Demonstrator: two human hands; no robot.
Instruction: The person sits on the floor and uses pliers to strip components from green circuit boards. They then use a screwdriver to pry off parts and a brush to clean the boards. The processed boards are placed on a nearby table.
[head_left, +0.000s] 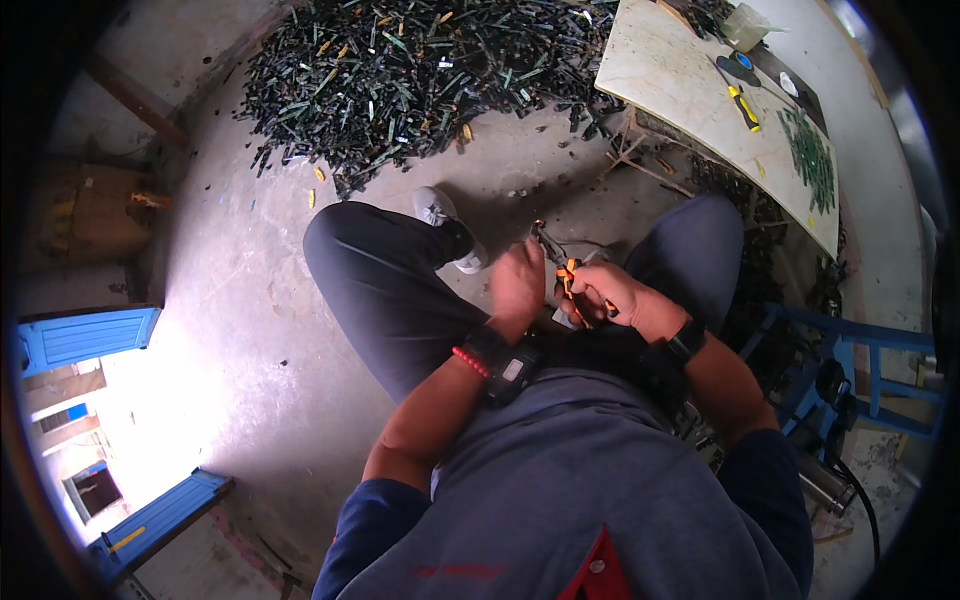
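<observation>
Between my knees, my right hand (612, 290) is closed around pliers with orange and black handles (570, 277). Their metal end points up and left, toward my other hand. My left hand (517, 284) is closed, fingers pinched together close beside the pliers. A small dark piece with an orange-brown tip (538, 228) shows just beyond its fingertips. Whether that piece sits in the fingers or in the jaws I cannot tell. Both wrists wear dark bands, and red beads circle the left one.
A large heap of dark narrow strips (430, 75) covers the floor ahead. At right stands a pale tabletop (690, 95) bearing a yellow and black screwdriver (744, 108), a row of green strips (806, 160) and a clear container (745, 28). A blue metal frame (870, 365) is at my right.
</observation>
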